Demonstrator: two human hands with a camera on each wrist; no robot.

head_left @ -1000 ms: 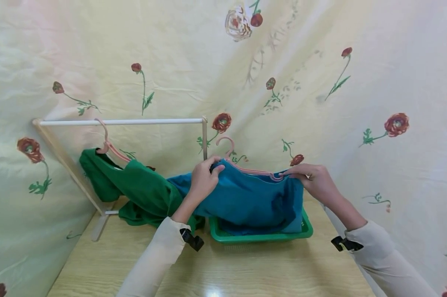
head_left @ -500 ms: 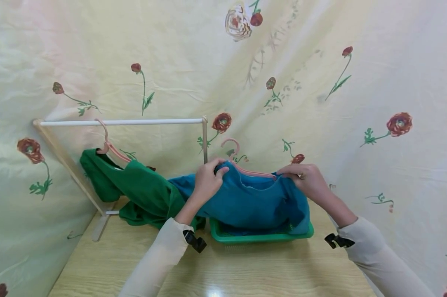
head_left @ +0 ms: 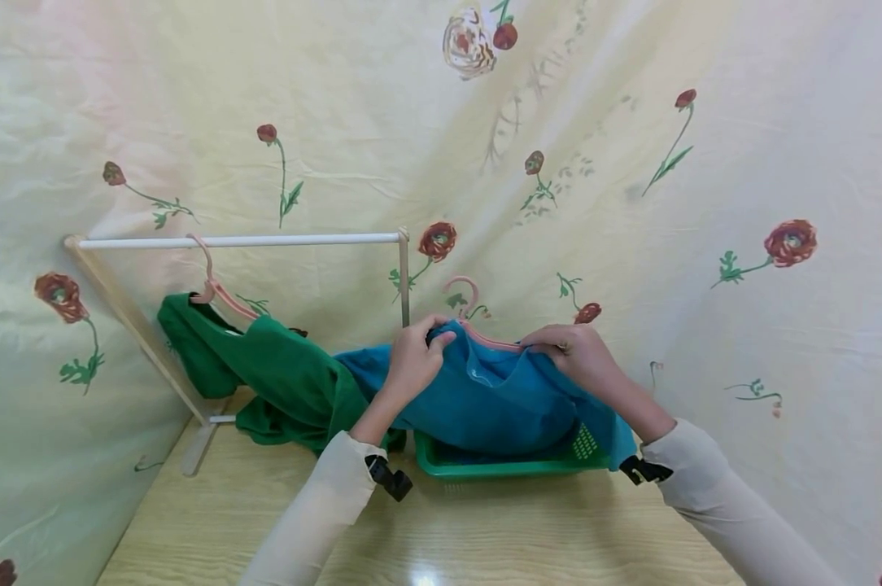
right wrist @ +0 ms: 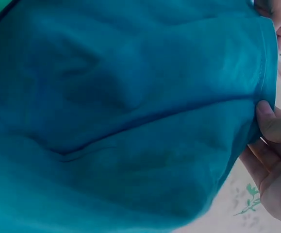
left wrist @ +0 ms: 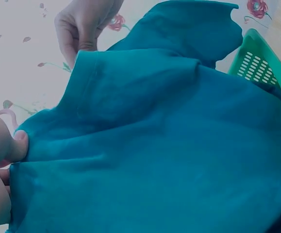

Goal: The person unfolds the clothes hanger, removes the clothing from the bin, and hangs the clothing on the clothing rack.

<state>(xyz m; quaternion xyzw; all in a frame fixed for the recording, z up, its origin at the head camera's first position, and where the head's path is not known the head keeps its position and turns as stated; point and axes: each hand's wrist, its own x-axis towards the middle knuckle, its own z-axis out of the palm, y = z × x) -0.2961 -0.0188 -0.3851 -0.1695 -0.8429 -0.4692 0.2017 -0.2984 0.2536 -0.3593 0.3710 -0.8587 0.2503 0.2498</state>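
Between my hands in the head view spreads a blue T-shirt (head_left: 492, 407), its lower part over a green basket (head_left: 499, 470). My left hand (head_left: 415, 358) pinches the shirt at the left of the neckline, thumb in front. With thumb and fingers my right hand (head_left: 576, 354) grips the neckline's right side. A pink hanger (head_left: 485, 338) lies inside the neck opening; its hook stands up above the collar, and its right end is hidden by cloth and my right hand. In the left wrist view the shirt (left wrist: 145, 141) hangs from both hands.
A small rack with a white rail (head_left: 302, 240) stands at the left. A green garment (head_left: 280, 366) hangs from it on a pink hanger (head_left: 217, 289) and trails onto the wooden table (head_left: 441, 529). Flowered cloth (head_left: 631, 163) covers the walls behind.
My right hand has moved left with the neckline, and the hanger's right end has gone under the cloth. The shirt's right side now drapes past the basket. My left hand has shifted slightly right.
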